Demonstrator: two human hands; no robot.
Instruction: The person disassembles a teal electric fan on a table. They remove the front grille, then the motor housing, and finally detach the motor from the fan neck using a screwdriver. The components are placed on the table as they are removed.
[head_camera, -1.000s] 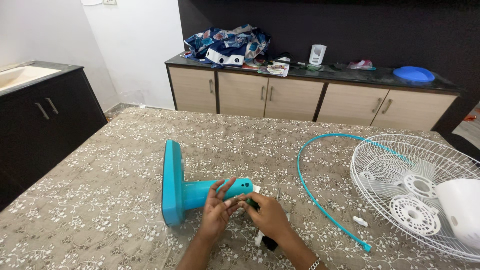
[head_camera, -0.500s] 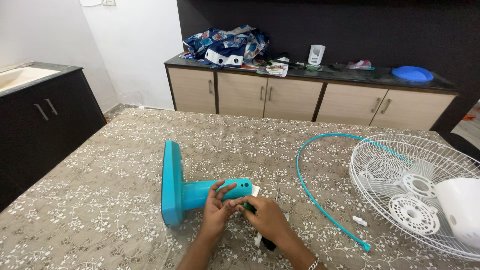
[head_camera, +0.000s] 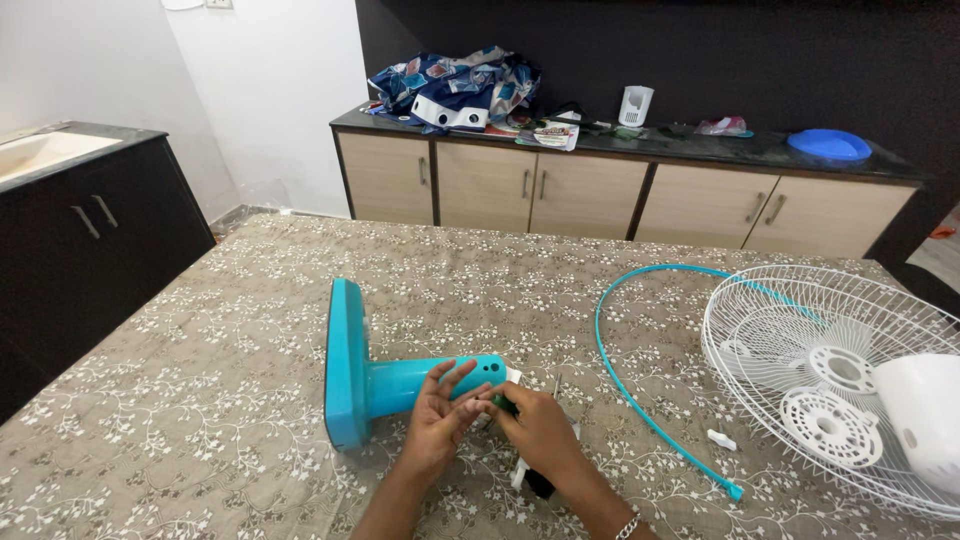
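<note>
The fingers (head_camera: 452, 385) of the left hand (head_camera: 440, 425) are spread and laid against the neck end of one teal fan stand (head_camera: 400, 385), which is lying on its side near the middle of the counter (head_camera: 200, 420). The fingers of the right hand (head_camera: 540, 430) are pinched together on a small green part (head_camera: 503, 404) held at the stand's white tip; what the part is cannot be told. One black-handled tool (head_camera: 540, 482) is partly seen under the right wrist, just right of the stand. One teal rim ring (head_camera: 640, 380), open-ended, is curved across the counter to the right of the stand. One small white clip (head_camera: 721, 439) is lying beyond the ring. One white wire fan guard (head_camera: 800, 330) and one white motor housing (head_camera: 925, 420) are placed farther right of the stand, at the counter's edge. Behind the stand, one sideboard (head_camera: 560, 190) with four doors is seen, bearing one heap of blue patterned cloth (head_camera: 450, 80), one flat printed packet (head_camera: 548, 133), white with red and green marks, one white holder (head_camera: 635, 105) and one blue lid (head_camera: 828, 145). One dark cabinet (head_camera: 90, 240) is standing left of the stand.
</note>
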